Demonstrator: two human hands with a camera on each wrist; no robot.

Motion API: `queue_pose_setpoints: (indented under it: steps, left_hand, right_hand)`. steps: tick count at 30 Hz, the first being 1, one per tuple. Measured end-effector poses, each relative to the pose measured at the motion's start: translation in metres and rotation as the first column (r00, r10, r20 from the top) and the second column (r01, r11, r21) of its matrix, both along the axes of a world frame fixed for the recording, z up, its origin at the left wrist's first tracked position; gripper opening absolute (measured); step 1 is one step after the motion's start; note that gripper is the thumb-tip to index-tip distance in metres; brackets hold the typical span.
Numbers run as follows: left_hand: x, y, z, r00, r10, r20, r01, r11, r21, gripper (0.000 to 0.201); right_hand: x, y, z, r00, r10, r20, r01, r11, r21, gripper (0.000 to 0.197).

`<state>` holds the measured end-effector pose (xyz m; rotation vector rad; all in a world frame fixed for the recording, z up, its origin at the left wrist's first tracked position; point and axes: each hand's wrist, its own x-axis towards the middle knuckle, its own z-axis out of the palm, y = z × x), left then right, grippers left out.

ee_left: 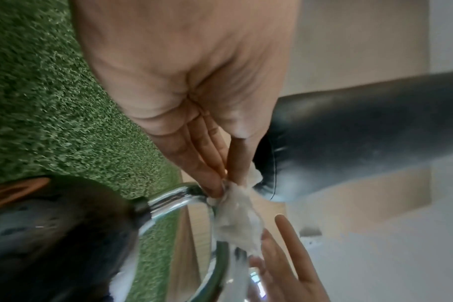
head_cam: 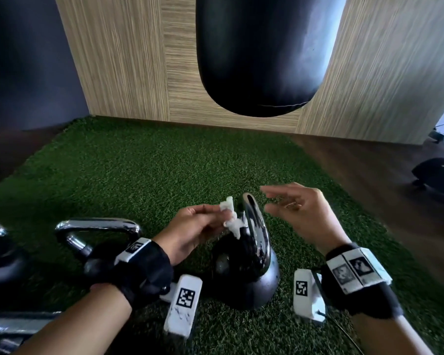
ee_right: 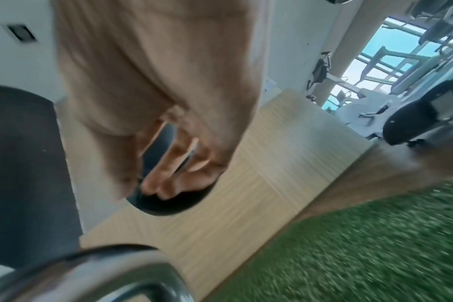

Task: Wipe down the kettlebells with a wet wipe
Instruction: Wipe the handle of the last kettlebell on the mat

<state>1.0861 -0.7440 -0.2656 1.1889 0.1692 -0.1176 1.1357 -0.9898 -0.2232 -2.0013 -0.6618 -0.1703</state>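
Centrally, a crumpled wet wipe point(head_cam: 230, 218) is pinched by the left hand point(head_cam: 190, 231) against the kettlebell point(head_cam: 246, 267)'s chrome handle point(head_cam: 254, 224); right of the handle, the right hand point(head_cam: 300, 211) is held with fingers loosely spread, grasping nothing.

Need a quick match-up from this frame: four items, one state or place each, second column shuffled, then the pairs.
Column 1
1. wet wipe
2. right hand
3. punching bag
4. middle kettlebell

Column 2
A. hangs in front of the wood-panel wall
B. pinched by the left hand against a chrome handle
C. stands on the green turf between the two wrists
D. fingers spread, holding nothing

Pairs: 1-B, 2-D, 3-A, 4-C
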Motion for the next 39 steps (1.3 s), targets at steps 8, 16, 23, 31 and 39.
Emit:
queue_pose_setpoints:
  steps: [8,16,23,31,39]
  left_hand:
    - [0.0,-0.011,0.019,0.986,-0.127,0.104,0.125,0.992,0.02,0.041]
    - [-0.001,-0.02,0.014,0.976,-0.154,0.154,0.13,0.979,0.156,0.047]
    - [0.001,-0.014,-0.019,0.982,-0.109,0.154,-0.033,0.706,0.708,0.049]
    - [-0.001,-0.074,-0.094,0.956,-0.263,-0.129,0.161,0.103,0.982,0.163]
    - [0.014,-0.08,-0.121,0.951,-0.269,0.154,-0.121,0.138,0.983,0.11]
  right_hand:
    - [-0.008,0.022,0.006,0.983,0.168,0.078,-0.164,0.985,-0.048,0.046]
    - [-0.012,0.023,0.001,0.989,0.083,0.121,-0.092,0.993,0.069,0.033]
    - [0.0,0.01,-0.01,0.986,-0.123,0.112,0.11,0.987,0.117,0.025]
    - [0.016,0.0,-0.039,0.951,-0.284,-0.121,0.299,0.943,0.143,0.024]
    - [0.023,-0.003,-0.063,0.903,-0.294,-0.313,0.359,0.916,0.178,0.028]
